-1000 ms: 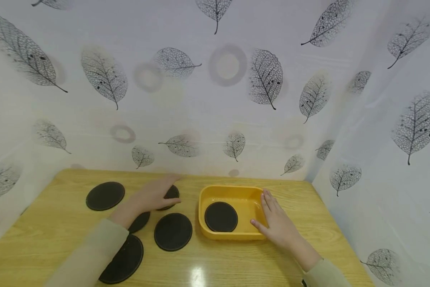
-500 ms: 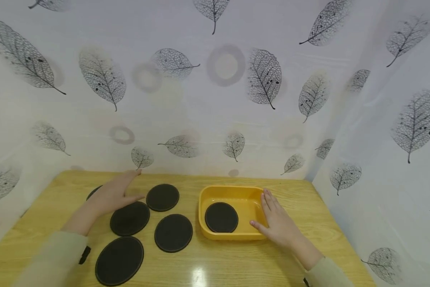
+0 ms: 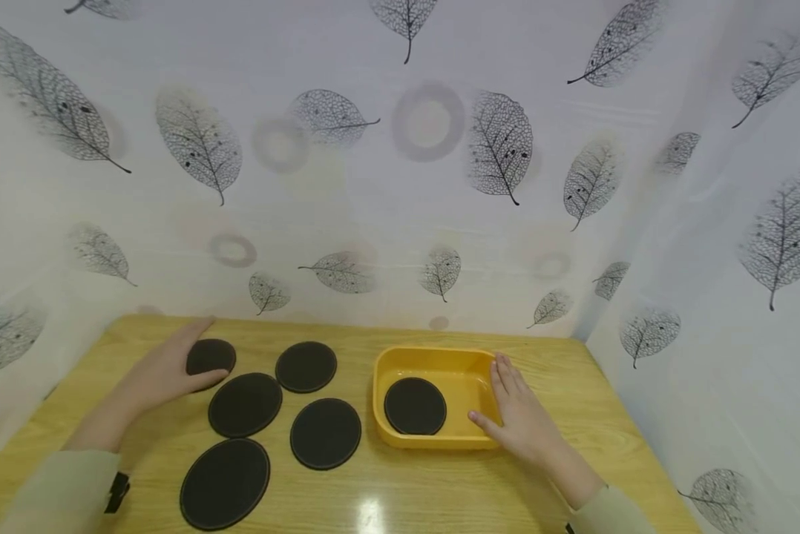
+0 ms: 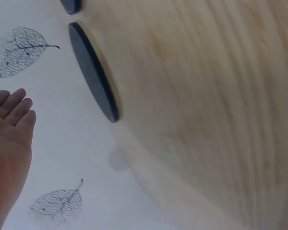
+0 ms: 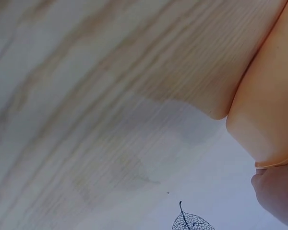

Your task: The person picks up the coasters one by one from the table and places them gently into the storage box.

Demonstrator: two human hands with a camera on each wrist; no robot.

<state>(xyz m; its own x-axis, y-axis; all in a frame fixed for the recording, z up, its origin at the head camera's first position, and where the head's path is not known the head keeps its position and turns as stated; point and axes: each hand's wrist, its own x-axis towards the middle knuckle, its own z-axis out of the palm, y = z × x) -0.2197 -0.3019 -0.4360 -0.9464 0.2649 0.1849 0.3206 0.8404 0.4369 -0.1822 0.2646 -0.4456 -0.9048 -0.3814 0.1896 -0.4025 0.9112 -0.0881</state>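
Note:
My left hand [image 3: 166,369] reaches over the back-left black round coaster [image 3: 208,360], its thumb and fingers spread and partly covering it. In the left wrist view the left hand [image 4: 10,129] shows extended fingers, apart from a dark coaster [image 4: 93,72] seen edge-on. My right hand [image 3: 523,411] rests over the right rim of a yellow rectangular tub [image 3: 433,440], fingers straight and thumb spread toward the inside. One black coaster [image 3: 415,406] lies in the tub's left part. In the right wrist view fingertips [image 5: 278,191] touch the tub's rim.
More black coasters lie left of the tub: a back one [image 3: 306,367], a middle one [image 3: 245,405], one nearest the tub [image 3: 325,434] and a front one [image 3: 225,484]. A leaf-printed white curtain [image 3: 346,200] hangs behind the wooden table [image 3: 400,497].
My left hand has moved leftward from the back coaster near the tub, past the middle one, to the back-left coaster. The right hand stays on the tub's rim.

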